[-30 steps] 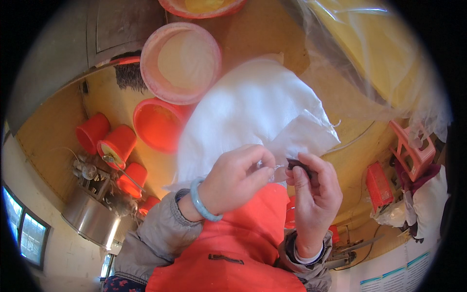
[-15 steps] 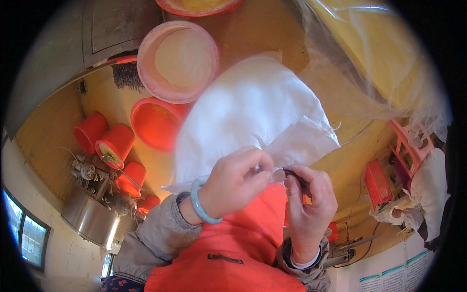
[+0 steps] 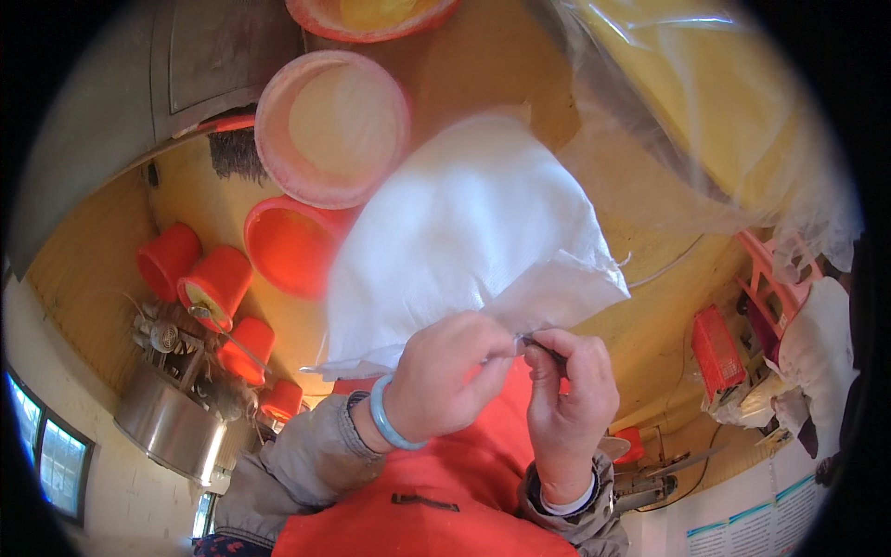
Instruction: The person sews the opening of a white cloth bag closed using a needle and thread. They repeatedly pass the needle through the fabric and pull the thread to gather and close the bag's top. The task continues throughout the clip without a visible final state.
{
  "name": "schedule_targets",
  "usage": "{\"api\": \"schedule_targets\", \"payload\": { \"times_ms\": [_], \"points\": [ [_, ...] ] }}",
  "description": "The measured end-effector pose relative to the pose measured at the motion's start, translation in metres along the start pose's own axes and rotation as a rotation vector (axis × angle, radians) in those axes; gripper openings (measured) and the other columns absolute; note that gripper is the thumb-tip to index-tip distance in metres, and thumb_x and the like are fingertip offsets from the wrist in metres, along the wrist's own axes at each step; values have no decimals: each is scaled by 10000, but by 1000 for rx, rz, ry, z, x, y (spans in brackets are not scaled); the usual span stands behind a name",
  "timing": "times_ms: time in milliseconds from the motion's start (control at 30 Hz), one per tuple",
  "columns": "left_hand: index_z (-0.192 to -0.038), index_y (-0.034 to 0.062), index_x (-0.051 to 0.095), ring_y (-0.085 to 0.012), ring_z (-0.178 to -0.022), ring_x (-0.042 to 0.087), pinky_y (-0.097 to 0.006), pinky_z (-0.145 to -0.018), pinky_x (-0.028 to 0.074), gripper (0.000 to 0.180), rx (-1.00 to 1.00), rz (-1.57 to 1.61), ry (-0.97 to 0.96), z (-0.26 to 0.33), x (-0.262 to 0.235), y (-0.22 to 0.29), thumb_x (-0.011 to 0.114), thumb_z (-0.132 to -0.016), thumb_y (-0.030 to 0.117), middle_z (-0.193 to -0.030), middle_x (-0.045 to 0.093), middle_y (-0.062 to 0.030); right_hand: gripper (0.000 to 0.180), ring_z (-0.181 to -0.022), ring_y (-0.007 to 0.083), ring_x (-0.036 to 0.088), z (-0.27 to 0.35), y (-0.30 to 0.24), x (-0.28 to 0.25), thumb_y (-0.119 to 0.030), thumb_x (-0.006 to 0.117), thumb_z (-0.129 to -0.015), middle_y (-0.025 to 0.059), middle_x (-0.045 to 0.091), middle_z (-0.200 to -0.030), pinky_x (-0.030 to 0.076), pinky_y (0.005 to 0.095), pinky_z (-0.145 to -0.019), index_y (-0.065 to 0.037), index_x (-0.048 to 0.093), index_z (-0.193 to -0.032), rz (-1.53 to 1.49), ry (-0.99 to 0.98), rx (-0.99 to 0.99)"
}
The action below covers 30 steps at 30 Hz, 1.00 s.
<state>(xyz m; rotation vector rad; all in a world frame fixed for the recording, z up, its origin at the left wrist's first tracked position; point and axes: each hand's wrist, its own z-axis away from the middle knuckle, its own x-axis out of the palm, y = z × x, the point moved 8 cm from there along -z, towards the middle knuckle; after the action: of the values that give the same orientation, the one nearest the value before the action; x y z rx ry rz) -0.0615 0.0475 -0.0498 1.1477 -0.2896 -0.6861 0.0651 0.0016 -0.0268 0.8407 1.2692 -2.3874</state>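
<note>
White sack (image 3: 464, 241) edge pinched by left hand (image 3: 445, 376) and right hand (image 3: 568, 395), hiding a small dark object.

The woven sack (image 3: 464, 241) is plain white with a fine mesh texture. The bangle (image 3: 390, 420) on the left wrist is pale blue. The apron (image 3: 436, 501) is bright orange-red, over grey sleeves (image 3: 297, 459). The round basin (image 3: 332, 125) is pink with a cream inside; the bowl (image 3: 288, 243) beside it is orange-red, as are the small buckets (image 3: 195, 269). The floor (image 3: 483, 65) is ochre yellow.
</note>
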Motion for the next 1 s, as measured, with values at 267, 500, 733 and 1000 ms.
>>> {"api": "schedule_targets", "payload": {
  "times_ms": [267, 500, 733, 1000],
  "points": [
    [-916, 17, 589, -331, -738, 589, -381, -627, 483, 158, 84, -9, 85, 5, 1, 6, 633, -772, -31, -855, 606, -138, 185, -691, 279, 614, -3, 0, -2, -1, 713, -783, 107, 615, -802, 485, 345, -578, -43, 618, -936, -18, -49, 21],
    [-921, 20, 588, -328, -737, 588, -386, -631, 482, 164, 94, -49, 78, 9, 2, 7, 632, -770, -25, -853, 605, -139, 131, -627, 295, 614, 1, 6, 10, -18, 675, -823, 138, 609, -755, 489, 355, -543, -30, 607, -934, 17, -204, 80],
    [-920, 28, 585, -327, -723, 577, -400, -619, 467, 157, 116, -123, 72, 8, -2, 9, 618, -772, -12, -834, 592, -131, 71, -555, 106, 575, 5, 29, 26, 15, 623, -880, 74, 641, -773, 460, 243, -506, 8, 625, -950, -509, -179, 320],
    [-953, 41, 578, -358, -759, 568, -448, -649, 462, 167, -59, -343, -14, 10, 1, 8, 566, -792, 85, -850, 582, -157, 117, -587, 124, 586, 5, 21, 29, 33, 598, -881, 81, 643, -792, 480, 258, -527, 3, 620, -991, -416, -149, 181]
  ]
}}
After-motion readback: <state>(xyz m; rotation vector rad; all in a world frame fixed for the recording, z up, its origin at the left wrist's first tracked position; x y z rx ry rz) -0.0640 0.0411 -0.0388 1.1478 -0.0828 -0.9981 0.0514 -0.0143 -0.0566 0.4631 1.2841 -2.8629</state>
